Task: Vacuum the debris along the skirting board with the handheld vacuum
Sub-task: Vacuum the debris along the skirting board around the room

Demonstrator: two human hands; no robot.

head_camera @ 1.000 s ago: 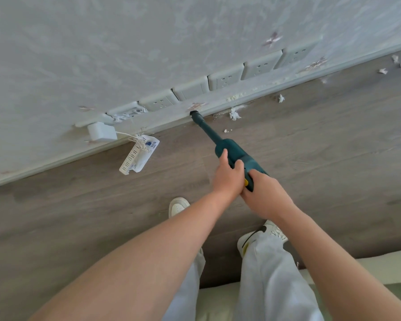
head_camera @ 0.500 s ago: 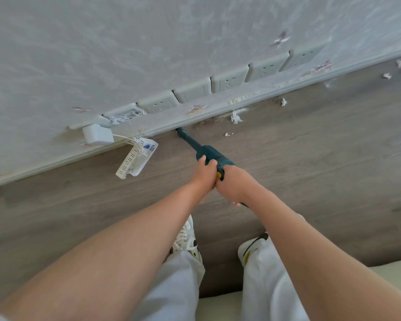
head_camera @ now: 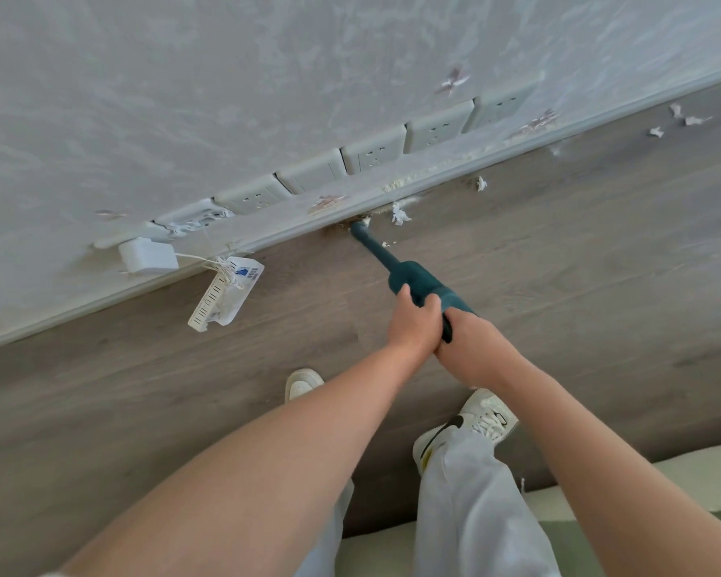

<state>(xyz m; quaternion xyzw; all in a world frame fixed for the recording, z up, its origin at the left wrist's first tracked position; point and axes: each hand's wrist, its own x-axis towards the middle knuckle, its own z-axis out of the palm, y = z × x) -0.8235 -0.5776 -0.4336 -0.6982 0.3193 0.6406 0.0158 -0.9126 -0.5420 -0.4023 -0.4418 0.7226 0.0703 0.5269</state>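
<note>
A dark green handheld vacuum [head_camera: 408, 276] points at the pale skirting board [head_camera: 446, 174], its narrow nozzle tip on the wood floor right at the board's foot. My left hand [head_camera: 413, 326] grips the vacuum's body from the left, and my right hand [head_camera: 473, 347] grips its rear handle. White paper scraps [head_camera: 399, 213] lie just right of the nozzle. Yellowish crumbs [head_camera: 396, 185] sit on the board's top edge. More scraps [head_camera: 481, 184] lie further right, with several bits [head_camera: 683, 118] at the far right.
A row of wall sockets [head_camera: 373, 154] runs above the board. A white adapter [head_camera: 146, 256] is plugged in at the left, its cord bundled onto a white device [head_camera: 225, 297] lying on the floor. My two white shoes [head_camera: 483, 418] stand on the floor; a pale cushion edge [head_camera: 683, 476] is behind.
The nozzle has swept right along the skirting board, from a spot left of the brown stain to the scraps beside it. Both hands moved with it and keep their grip.
</note>
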